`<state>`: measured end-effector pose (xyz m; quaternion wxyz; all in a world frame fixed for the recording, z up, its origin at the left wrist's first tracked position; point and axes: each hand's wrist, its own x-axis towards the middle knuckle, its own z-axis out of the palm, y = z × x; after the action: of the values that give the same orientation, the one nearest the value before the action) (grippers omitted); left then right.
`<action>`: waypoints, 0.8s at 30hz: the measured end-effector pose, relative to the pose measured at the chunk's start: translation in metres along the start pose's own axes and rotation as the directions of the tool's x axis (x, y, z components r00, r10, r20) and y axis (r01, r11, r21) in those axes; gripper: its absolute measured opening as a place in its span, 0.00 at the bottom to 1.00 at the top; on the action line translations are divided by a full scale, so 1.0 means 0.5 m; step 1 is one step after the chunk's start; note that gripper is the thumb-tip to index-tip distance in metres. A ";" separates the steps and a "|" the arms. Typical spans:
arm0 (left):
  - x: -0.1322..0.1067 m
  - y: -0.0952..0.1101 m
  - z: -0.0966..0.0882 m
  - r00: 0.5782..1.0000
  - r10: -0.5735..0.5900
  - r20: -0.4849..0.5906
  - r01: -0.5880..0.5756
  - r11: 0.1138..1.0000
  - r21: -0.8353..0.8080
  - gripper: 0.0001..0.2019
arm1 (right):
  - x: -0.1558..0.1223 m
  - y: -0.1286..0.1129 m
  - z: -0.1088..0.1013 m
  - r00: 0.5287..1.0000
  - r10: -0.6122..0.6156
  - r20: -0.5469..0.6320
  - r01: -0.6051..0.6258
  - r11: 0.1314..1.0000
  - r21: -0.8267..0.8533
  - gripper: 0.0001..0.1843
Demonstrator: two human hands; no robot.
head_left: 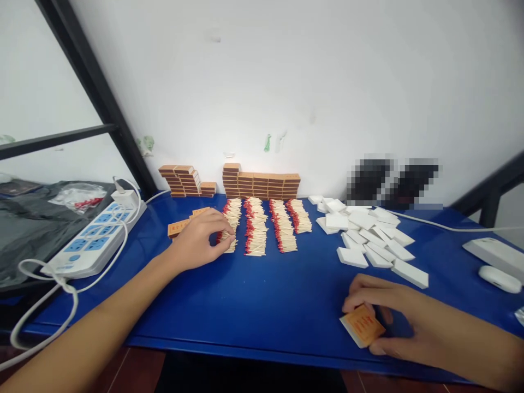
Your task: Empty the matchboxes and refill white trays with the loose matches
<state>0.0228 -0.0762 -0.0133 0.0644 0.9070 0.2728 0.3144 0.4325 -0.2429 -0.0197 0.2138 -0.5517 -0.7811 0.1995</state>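
Observation:
My left hand point(207, 237) is at the leftmost row of red-tipped matches point(232, 213), its thumb and fingertips closing on some at the near end. Three more rows lie to its right, among them one of matches point(256, 234) in the middle. Near the front edge, my right hand point(393, 311) grips an orange matchbox point(364, 326) between thumb and fingers. A white edge shows on the box's left side. Partly behind my left hand lie a few orange matchboxes point(178, 227). White inner trays point(368, 234) are heaped beyond my right hand.
Stacks of matchboxes point(262, 185) stand along the wall, with another stack of matchboxes point(182, 180) further left. A white power strip point(92, 240) with looped cables sits at the left. White cases point(499, 278) lie at the right edge of the blue table point(254, 305).

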 end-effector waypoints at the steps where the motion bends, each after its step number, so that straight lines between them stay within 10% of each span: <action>1: -0.001 -0.001 0.001 1.000 -0.006 -0.017 0.006 1.000 -0.001 0.05 | 0.009 -0.003 0.004 0.997 0.009 0.073 -0.010 1.000 0.012 0.20; 8: -0.007 -0.014 -0.015 0.985 -0.079 -0.153 0.099 0.987 0.126 0.06 | 0.152 -0.050 -0.010 0.996 -0.078 -0.048 0.077 0.997 -0.022 0.18; 15: -0.029 -0.066 -0.101 0.953 -0.302 0.020 0.268 0.874 0.406 0.29 | 0.291 -0.110 0.006 0.941 -0.263 -0.211 0.237 0.961 -0.142 0.17; 24: -0.052 -0.092 -0.116 0.886 -0.458 0.076 0.397 0.831 0.389 0.31 | 0.308 -0.065 0.077 0.827 -0.337 -0.449 0.246 0.937 -0.249 0.15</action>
<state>-0.0503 -0.0548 0.0058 -0.0129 0.8415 0.5160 0.1595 0.3396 -0.1101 -0.0164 0.3797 -0.4749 -0.7922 -0.0520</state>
